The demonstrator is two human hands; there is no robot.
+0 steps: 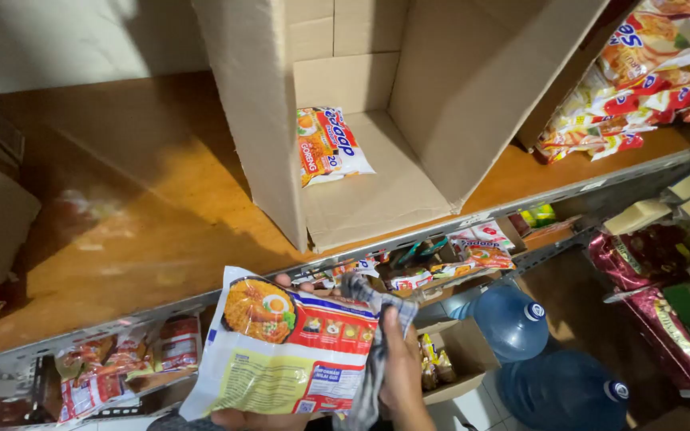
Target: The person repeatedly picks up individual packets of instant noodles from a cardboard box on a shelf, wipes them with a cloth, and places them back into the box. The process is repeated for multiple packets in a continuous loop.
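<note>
My right hand [401, 367] presses a grey checked cloth [373, 335] on the red-yellow plastic noodle packet [281, 351]; left hand [249, 417] clasps its near edge; wipe flat, firmly.

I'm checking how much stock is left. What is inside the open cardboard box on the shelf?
The cardboard box holds one instant noodle packet, lying flat on its floor near the left wall. The rest of the visible floor is bare cardboard. The near left wall hides a strip behind it.
</note>
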